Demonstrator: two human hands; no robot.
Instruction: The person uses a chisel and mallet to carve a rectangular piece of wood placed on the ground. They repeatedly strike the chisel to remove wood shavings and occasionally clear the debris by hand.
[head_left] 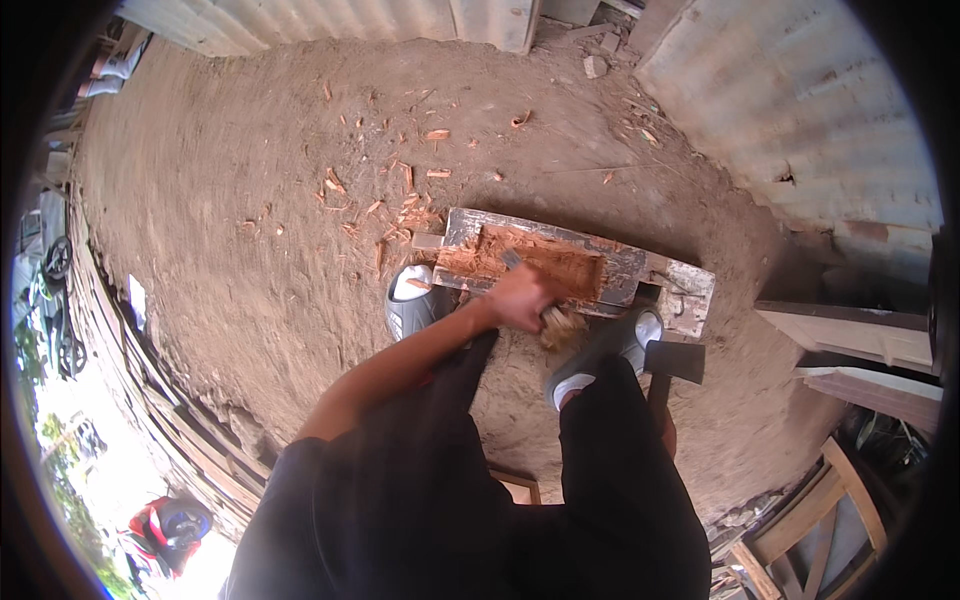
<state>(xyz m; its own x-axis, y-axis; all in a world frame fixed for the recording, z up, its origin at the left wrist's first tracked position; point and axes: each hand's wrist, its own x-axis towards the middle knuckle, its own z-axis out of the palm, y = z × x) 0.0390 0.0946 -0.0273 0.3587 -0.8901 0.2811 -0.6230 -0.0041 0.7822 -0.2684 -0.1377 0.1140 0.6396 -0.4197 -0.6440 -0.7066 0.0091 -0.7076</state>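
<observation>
My left hand [525, 297] is closed round a chisel [512, 259]. Its grey blade points into the hollow of a worn wooden board [625, 258], and its frayed, pale handle end sticks out towards me. Reddish, freshly cut wood lines that long hollow. Beside my right leg, my right hand [669, 436] grips a hatchet [676, 361] by its handle. The dark, flat hatchet head stands raised just right of my knee, apart from the board. My leg covers most of the right hand.
My feet in grey shoes [412, 310] flank the board's near side. Wood chips [410, 212] litter the dirt ground beyond its left end. Corrugated metal sheets [800, 130] stand at the back and right. Wooden frames [825, 505] lie at the lower right; planks [185, 410] line the left.
</observation>
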